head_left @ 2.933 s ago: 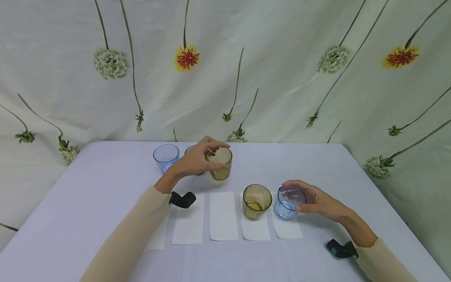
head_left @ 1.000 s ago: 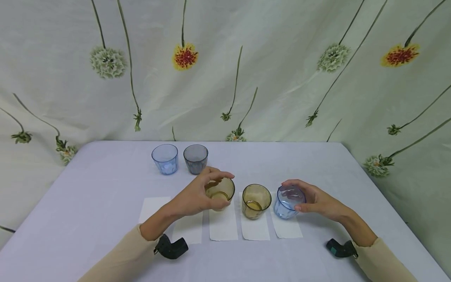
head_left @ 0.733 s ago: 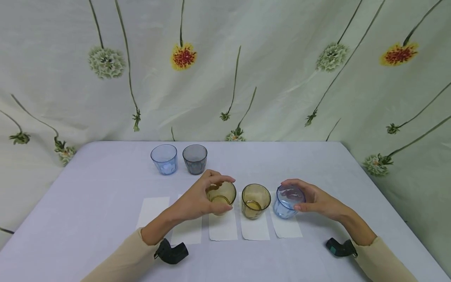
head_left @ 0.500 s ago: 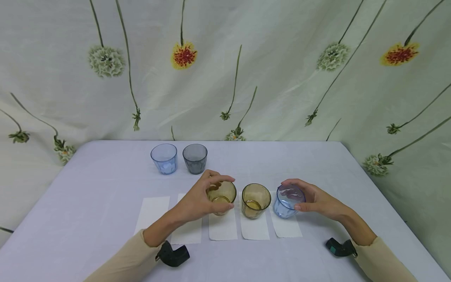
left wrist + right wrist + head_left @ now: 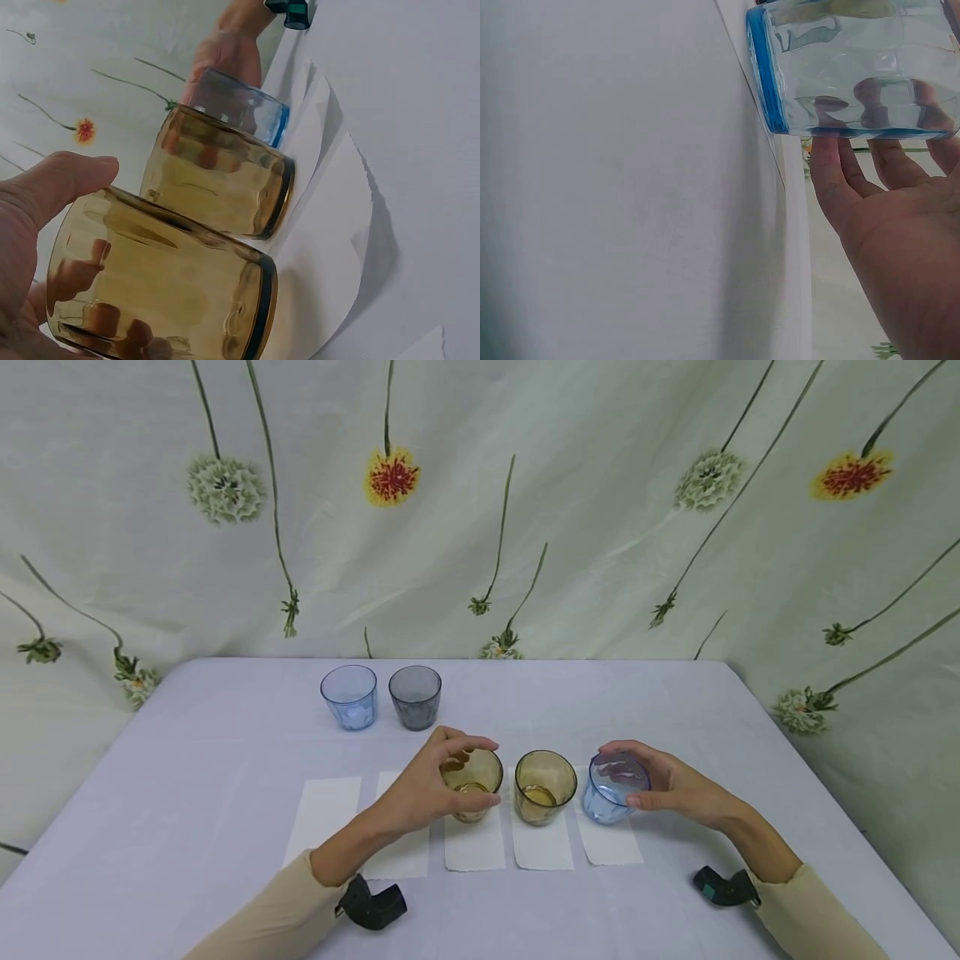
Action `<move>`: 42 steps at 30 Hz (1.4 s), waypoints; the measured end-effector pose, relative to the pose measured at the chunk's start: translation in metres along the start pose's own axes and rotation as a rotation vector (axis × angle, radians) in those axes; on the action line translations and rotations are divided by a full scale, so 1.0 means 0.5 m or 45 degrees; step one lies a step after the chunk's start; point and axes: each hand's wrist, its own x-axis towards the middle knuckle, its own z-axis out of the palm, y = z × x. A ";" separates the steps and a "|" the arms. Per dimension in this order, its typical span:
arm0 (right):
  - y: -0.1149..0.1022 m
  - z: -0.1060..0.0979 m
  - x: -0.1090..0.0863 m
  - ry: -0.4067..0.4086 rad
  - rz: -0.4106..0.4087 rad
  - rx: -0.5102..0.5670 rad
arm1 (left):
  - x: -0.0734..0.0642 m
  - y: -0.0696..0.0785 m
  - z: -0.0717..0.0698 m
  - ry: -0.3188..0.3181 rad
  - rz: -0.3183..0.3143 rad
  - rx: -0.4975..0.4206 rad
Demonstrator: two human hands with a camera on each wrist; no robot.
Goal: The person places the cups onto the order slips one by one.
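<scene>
Holding the amber glass (image 5: 477,772) just left of the middle glass (image 5: 545,787), my left hand (image 5: 424,781) is clasping opposite sides, likely for balance; my right hand (image 5: 672,790) is likewise gripping the blue glass (image 5: 609,797), just right of the middle glass.

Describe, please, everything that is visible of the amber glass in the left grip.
The amber glass is transparent and looks like glass, with a round rim, wavy sides and a dark-edged base. It is upright and looks empty. The left grip holds it, thumb and fingers around its side. It is at the middle paper strip, a small gap from the second amber glass on its right; whether its base touches the paper is unclear.
</scene>
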 end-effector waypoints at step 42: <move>-0.001 0.003 0.000 0.001 0.010 0.015 | -0.004 -0.018 0.017 0.052 -0.068 0.088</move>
